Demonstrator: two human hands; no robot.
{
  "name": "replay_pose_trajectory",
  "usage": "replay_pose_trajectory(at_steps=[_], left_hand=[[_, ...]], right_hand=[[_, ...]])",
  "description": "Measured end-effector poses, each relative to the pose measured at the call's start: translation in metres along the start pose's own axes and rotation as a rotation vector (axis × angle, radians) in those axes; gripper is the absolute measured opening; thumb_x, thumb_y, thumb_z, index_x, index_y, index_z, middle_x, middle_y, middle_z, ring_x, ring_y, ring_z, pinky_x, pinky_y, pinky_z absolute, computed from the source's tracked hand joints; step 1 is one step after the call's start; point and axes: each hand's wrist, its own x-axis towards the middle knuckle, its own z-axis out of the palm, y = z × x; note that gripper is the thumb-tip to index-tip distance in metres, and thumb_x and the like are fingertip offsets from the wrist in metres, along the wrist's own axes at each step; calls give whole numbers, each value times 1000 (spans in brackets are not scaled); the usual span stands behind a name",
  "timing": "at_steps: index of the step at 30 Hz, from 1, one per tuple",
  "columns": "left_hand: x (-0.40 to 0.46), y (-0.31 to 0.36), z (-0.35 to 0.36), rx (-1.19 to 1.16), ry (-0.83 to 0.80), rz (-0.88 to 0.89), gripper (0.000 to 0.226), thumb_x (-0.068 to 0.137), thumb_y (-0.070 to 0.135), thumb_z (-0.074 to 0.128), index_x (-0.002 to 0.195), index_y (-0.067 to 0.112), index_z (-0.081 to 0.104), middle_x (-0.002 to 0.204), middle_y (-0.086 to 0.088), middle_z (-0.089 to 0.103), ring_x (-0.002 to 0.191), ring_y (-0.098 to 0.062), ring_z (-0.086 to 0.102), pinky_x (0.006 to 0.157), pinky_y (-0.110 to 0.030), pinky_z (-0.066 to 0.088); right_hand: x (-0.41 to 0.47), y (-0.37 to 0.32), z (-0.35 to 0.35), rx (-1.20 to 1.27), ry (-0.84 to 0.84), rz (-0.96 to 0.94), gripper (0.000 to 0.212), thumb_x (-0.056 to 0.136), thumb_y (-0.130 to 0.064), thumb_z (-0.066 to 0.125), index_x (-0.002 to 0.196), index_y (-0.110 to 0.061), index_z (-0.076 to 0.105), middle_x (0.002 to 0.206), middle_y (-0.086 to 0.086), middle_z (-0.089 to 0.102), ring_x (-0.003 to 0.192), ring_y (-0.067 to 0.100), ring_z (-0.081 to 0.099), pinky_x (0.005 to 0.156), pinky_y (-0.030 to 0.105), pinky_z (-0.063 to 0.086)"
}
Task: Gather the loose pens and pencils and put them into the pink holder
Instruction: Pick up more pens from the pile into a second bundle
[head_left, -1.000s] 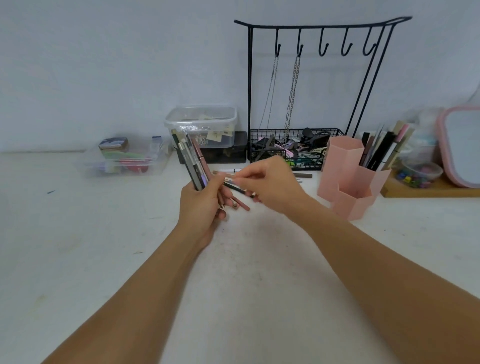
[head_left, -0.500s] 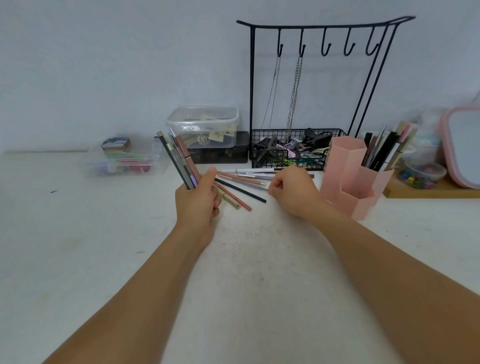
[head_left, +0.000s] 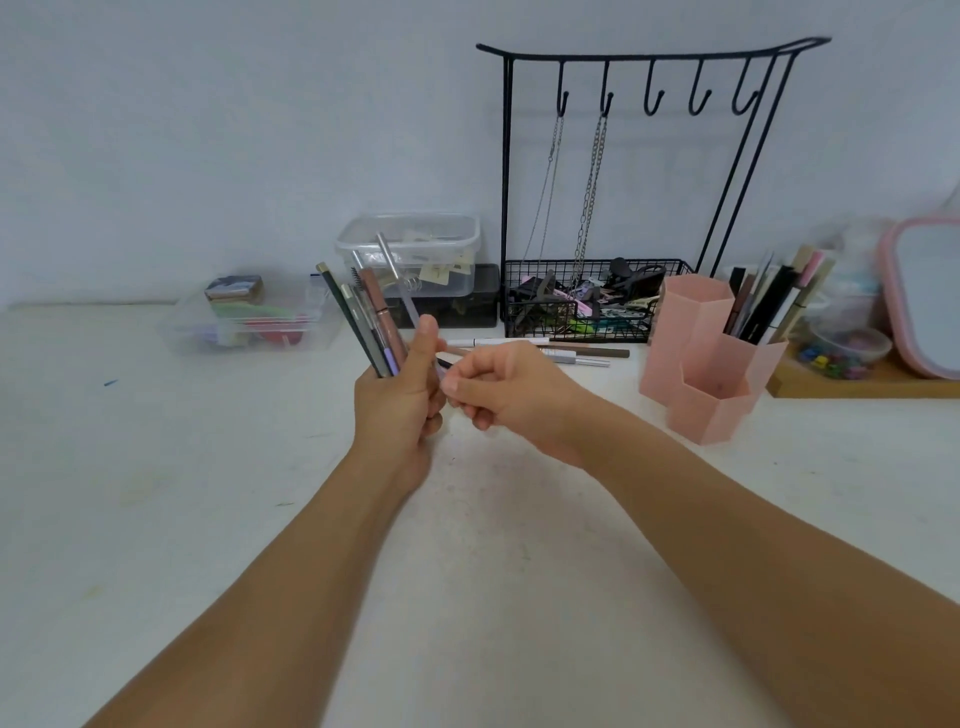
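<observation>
While both forearms reach over the white table (head_left: 156, 519), left hand (head_left: 400, 395): fingers curled round a bundle of pens and pencils (head_left: 371, 322), thumb upright against it; bundle fans up and to the left, dark green, grey, lilac-tipped and brown shafts, one clear-and-silver stick leaning apart. Right hand (head_left: 506, 387): fingers curled, thumb and forefinger pinching the end of a thin dark pen (head_left: 444, 362) just beside the left thumb; most of that pen is hidden. Loose pens (head_left: 540, 348): a white one, a brown one and a silver-ended one, lying flat on the table behind the right hand. Pink holder (head_left: 691, 343): hexagonal cells of stepped height, right of the hands and apart from them; rear cell holds upright pens, front and tall left cells show no contents. Behind: black wire rack (head_left: 644, 171) with hanging chains, clear lidded box (head_left: 410, 249), clear tray (head_left: 249, 322). Open tabletop lies to the left and near side of the hands
</observation>
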Motion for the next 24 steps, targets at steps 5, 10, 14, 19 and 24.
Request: replay_pose_trajectory(at_steps=[5,10,14,19,24], left_hand=[[1,-2,-1,56,-8,-30,30,78,29,85,70,15,60,52,0,47,41,-11,35,39,-20,27],[3,-6,0,144,26,-13,33,91,28,73,68,15,54,50,0,46,43,-14,39,42,-23,28],[4,-5,0,138,32,-42,40,96,32,69,61,19,53,54,-4,51,48,-16,47,43,-25,30],[0,-2,0,137,10,-57,37,95,36,69,67,15,57,52,0,51,46,-13,45,41,-24,30],[-3,1,2,137,-1,-81,37,95,38,69,69,15,56,49,6,42,46,-11,35,40,-21,28]], right_hand=[[-2,4,7,-180,47,-40,13,92,-12,70,91,1,73,63,5,60,52,9,50,51,19,45],[2,-1,-14,-212,92,-38,8,90,-18,74,91,-10,76,67,-5,67,59,7,57,56,20,47],[16,19,-69,-861,554,-37,14,94,-18,66,90,-5,70,87,6,70,83,24,65,73,33,53],[14,37,-82,-1225,499,153,9,96,-3,56,94,-3,65,92,10,65,85,29,63,65,30,45],[18,42,-84,-1215,530,141,13,90,4,59,89,-4,69,84,11,65,74,27,59,64,30,47]])
